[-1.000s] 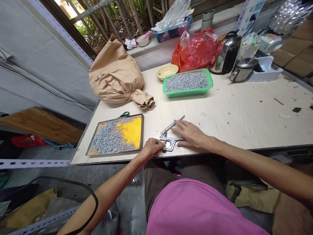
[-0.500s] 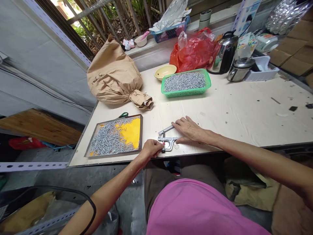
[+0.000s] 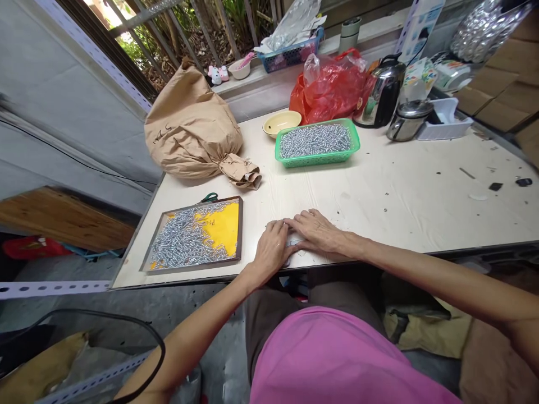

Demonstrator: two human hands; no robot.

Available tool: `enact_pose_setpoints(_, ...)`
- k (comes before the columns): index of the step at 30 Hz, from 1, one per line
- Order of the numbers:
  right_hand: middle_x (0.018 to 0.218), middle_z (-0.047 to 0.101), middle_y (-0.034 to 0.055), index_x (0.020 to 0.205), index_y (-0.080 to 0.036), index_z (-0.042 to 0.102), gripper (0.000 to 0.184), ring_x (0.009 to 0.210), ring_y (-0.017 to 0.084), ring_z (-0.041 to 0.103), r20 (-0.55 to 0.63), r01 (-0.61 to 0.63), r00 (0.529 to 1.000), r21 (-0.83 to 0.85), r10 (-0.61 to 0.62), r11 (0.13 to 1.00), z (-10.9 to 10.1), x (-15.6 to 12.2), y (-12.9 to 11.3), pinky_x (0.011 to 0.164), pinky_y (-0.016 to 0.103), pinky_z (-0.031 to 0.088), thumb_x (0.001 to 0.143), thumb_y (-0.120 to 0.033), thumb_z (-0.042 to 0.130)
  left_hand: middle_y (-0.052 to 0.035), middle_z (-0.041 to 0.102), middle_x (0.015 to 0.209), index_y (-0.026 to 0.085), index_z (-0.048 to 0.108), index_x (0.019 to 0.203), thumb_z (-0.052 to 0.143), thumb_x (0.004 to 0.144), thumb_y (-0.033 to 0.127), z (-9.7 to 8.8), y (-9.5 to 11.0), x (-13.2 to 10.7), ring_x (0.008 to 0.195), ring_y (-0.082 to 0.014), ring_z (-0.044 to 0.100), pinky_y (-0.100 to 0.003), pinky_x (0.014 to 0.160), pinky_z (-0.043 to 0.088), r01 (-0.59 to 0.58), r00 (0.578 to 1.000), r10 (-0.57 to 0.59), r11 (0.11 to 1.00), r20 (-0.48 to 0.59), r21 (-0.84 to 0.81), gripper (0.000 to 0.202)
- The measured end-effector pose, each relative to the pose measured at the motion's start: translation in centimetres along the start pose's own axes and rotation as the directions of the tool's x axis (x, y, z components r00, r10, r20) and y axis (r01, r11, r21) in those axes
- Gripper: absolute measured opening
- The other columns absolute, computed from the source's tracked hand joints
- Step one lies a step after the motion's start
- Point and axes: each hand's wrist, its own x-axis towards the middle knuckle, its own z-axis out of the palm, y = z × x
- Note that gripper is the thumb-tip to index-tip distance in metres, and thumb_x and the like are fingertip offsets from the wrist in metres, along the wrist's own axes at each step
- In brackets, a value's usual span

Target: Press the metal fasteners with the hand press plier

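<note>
Head view: metal tool [image 3: 288,261], mostly hidden, on worktop [image 3: 357,196] near its front edge, covered by left hand [image 3: 270,246] and right hand [image 3: 319,232]; pressing is apparently being done. Whether fingers [image 3: 293,224] are clamped on it cannot be told; steady, even pressure seems called for.

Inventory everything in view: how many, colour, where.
Table: one, pale, across centre
Tray: one, brown, table's left
Basket: one, green, mid-table
Metal pieces: many, silver, in tray and basket
Bowl: one, yellow, behind basket
Sack: one, brown, behind tray
Handle: one, green, behind tray
Bag: one or more, red, table's back
Kettle: one, silver and black, beside bag
Pot: one, silver, beside kettle
Tub: one, white, beside pot
Crate: one, blue, windowsill
Flask: one, grey, windowsill
Metal tool: one, grey, mostly hidden, near edge
Left hand: one, bare, over tool
Right hand: one, bare, over tool
</note>
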Motion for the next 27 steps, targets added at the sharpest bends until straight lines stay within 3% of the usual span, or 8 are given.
enact_pose_setpoints(3, 0.116, 0.056, 0.0159, 0.137, -0.012, 0.035, 0.069, 0.106, 0.028, 0.048, 0.047, -0.032, 0.998, -0.012, 0.033, 0.999, -0.6, 0.0, -0.1, 0.090, 0.042, 0.032, 0.081, -0.041, 0.063, -0.0124, 0.055, 0.117, 0.013, 0.046, 0.123, 0.061, 0.081, 0.035, -0.2, -0.3, 1.4, 0.107, -0.0263, 0.049, -0.039, 0.091, 0.044, -0.032, 0.990, 0.027, 0.999, 0.139, 0.030, 0.050)
enact_pose_setpoints(5, 0.117, 0.056, 0.0168, 0.133, -0.012, 0.040, 0.069, 0.106, 0.030, 0.049, 0.097, -0.093, 0.990, -0.053, 0.098, 0.994, -1.2, -0.1, 0.0, 0.088, 0.042, 0.036, 0.077, -0.042, 0.067, -0.0139, 0.055, 0.115, 0.010, 0.044, 0.125, 0.064, 0.077, 0.033, -0.3, -0.4, 2.0, 0.106, -0.0275, 0.048, -0.039, 0.089, 0.045, -0.029, 0.981, 0.013, 0.996, 0.193, 0.079, 0.056)
enact_pose_setpoints(8, 0.111, 0.058, 0.0169, 0.117, -0.012, 0.054, 0.053, 0.102, 0.030, 0.052, 0.161, -0.134, 0.976, -0.104, 0.150, 0.985, -2.2, 0.0, -0.2, 0.081, 0.039, 0.041, 0.076, -0.042, 0.069, -0.0138, 0.054, 0.110, 0.011, 0.047, 0.123, 0.065, 0.074, 0.032, -0.5, -0.5, 2.7, 0.104, -0.0282, 0.048, -0.039, 0.085, 0.046, -0.015, 0.977, -0.014, 0.991, 0.211, 0.136, 0.056)
enact_pose_setpoints(12, 0.103, 0.060, 0.0156, 0.104, -0.012, 0.061, 0.032, 0.098, 0.028, 0.054, 0.225, -0.130, 0.961, -0.147, 0.161, 0.981, -2.7, 0.4, -1.0, 0.076, 0.035, 0.042, 0.080, -0.033, 0.066, -0.0101, 0.055, 0.101, 0.015, 0.056, 0.112, 0.063, 0.076, 0.036, -0.6, -0.7, 3.1, 0.097, -0.0258, 0.050, -0.037, 0.082, 0.045, -0.075, 0.968, 0.047, 0.992, 0.246, 0.106, 0.042)
enact_pose_setpoints(16, 0.098, 0.061, 0.0142, 0.096, -0.011, 0.063, 0.018, 0.095, 0.026, 0.055, 0.240, -0.129, 0.958, -0.140, 0.160, 0.982, -2.0, 0.1, -1.5, 0.075, 0.034, 0.041, 0.087, -0.025, 0.057, -0.0081, 0.056, 0.096, 0.017, 0.061, 0.106, 0.058, 0.082, 0.035, -0.3, -0.7, 2.6, 0.094, -0.0238, 0.051, -0.035, 0.079, 0.045, -0.093, 0.974, 0.073, 0.992, 0.216, 0.087, 0.030)
enact_pose_setpoints(21, 0.091, 0.062, 0.0103, 0.091, -0.013, 0.063, 0.021, 0.087, 0.022, 0.056, 0.200, -0.131, 0.968, -0.106, 0.150, 0.986, -0.9, -0.5, -1.6, 0.073, 0.032, 0.040, 0.093, -0.021, 0.044, -0.0073, 0.057, 0.091, 0.017, 0.064, 0.095, 0.053, 0.087, 0.034, 0.2, -0.6, 2.3, 0.092, -0.0224, 0.052, -0.033, 0.076, 0.046, -0.095, 0.979, 0.076, 0.991, 0.191, 0.096, 0.021)
enact_pose_setpoints(25, 0.096, 0.061, 0.0113, 0.095, -0.013, 0.063, 0.018, 0.092, 0.024, 0.054, 0.117, -0.150, 0.980, -0.104, 0.162, 0.983, -1.0, -0.6, -0.8, 0.076, 0.033, 0.040, 0.090, -0.027, 0.053, -0.0081, 0.058, 0.096, 0.018, 0.060, 0.109, 0.056, 0.085, 0.037, 0.2, -0.6, 1.9, 0.095, -0.0236, 0.052, -0.036, 0.080, 0.047, -0.045, 0.990, 0.034, 0.996, 0.139, 0.075, 0.030)
enact_pose_setpoints(27, 0.101, 0.060, 0.0124, 0.102, -0.013, 0.062, 0.031, 0.096, 0.025, 0.053, 0.089, -0.120, 0.988, -0.071, 0.126, 0.990, -1.3, -0.5, 0.1, 0.077, 0.033, 0.040, 0.085, -0.038, 0.060, -0.0105, 0.058, 0.106, 0.017, 0.054, 0.119, 0.057, 0.085, 0.038, 0.6, -0.5, 1.1, 0.102, -0.0251, 0.052, -0.038, 0.085, 0.048, -0.003, 0.998, 0.000, 0.999, 0.066, 0.045, 0.040)
